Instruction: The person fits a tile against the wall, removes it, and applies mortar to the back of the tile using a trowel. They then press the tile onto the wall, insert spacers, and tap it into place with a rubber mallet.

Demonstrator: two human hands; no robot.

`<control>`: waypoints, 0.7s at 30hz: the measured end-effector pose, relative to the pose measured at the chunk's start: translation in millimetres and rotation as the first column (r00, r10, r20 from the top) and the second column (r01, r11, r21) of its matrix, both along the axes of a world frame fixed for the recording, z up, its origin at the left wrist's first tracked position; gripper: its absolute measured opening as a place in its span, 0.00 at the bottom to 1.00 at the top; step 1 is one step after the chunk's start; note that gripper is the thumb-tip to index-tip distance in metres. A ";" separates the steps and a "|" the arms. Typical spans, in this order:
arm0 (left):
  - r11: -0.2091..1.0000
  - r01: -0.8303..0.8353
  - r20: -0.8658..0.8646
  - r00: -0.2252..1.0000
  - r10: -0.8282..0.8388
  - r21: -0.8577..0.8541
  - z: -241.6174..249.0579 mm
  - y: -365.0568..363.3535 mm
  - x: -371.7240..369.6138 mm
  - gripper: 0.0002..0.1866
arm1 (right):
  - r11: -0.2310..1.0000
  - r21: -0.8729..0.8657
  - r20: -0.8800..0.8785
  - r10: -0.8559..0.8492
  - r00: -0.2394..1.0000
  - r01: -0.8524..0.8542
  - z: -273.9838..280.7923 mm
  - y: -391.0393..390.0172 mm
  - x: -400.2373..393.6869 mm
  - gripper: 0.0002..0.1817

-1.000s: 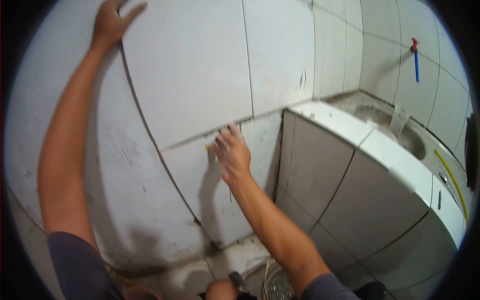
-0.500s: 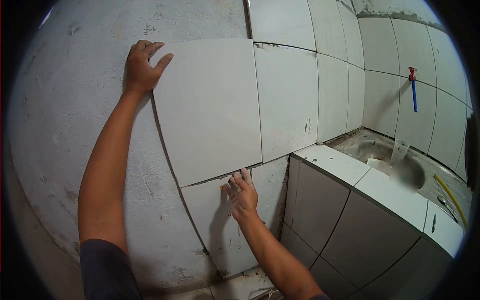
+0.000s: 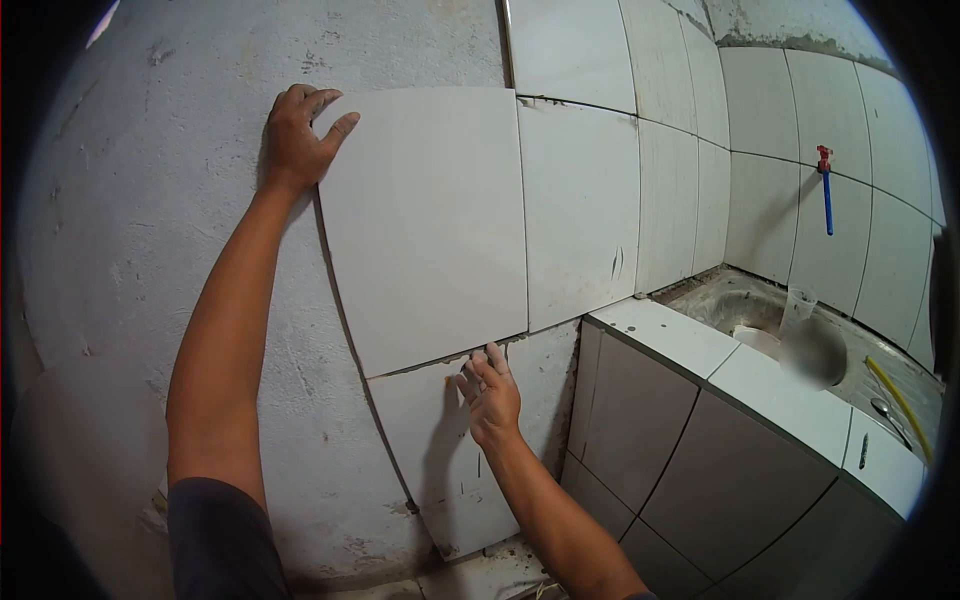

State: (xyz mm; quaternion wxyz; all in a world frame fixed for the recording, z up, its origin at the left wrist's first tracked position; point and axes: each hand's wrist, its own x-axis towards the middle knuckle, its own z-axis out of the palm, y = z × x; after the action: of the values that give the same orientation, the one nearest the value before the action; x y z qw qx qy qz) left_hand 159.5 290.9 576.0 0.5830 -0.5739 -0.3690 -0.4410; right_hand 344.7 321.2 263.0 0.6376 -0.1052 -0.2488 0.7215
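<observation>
A large white wall tile [image 3: 425,230] stands upright against the rough grey wall, left of a similar set tile [image 3: 580,205]. My left hand [image 3: 303,140] grips its upper left corner, with the thumb on the face and the fingers over the edge. At the tile's bottom edge, my right hand [image 3: 493,398] is palm up with its fingers apart and partly curled. Its fingertips reach the joint above the lower tile [image 3: 440,450]; whether they press on the edge is hard to tell.
On the right, a tiled ledge [image 3: 775,390] juts out beside a metal sink [image 3: 745,290] holding a clear plastic cup [image 3: 797,308]. A red tap [image 3: 824,155] with a blue tube is on the far wall. A yellow hose [image 3: 898,405] and a spoon [image 3: 890,415] lie right.
The view has shifted slightly, so the scene sits a little lower and further right. Both hands keep their places on or at the tile. A blurred grey shape now shows at lower left.
</observation>
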 end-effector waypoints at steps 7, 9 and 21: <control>1.000 -0.026 -0.002 1.000 0.026 0.011 0.2 3.5 -2.4 0.19 | 0.999 0.050 0.048 -0.018 0.999 0.016 -1.1 0.2 1.8 0.34; 0.997 -0.045 -0.051 0.997 0.049 0.067 1.4 6.2 -6.1 0.19 | 0.998 0.056 0.074 -0.018 0.997 0.014 -2.1 -0.1 1.2 0.36; 0.981 0.103 0.156 0.985 -0.077 -0.166 -13.0 -28.9 32.9 0.20 | 0.995 0.088 0.105 -0.058 0.993 0.049 -3.6 1.5 -0.3 0.35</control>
State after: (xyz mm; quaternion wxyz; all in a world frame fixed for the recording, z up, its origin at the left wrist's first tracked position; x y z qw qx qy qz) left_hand 192.4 262.0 563.0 0.4810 -0.6042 -0.4220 -0.4749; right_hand 344.4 322.7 259.4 0.6464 -0.1231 -0.3104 0.6860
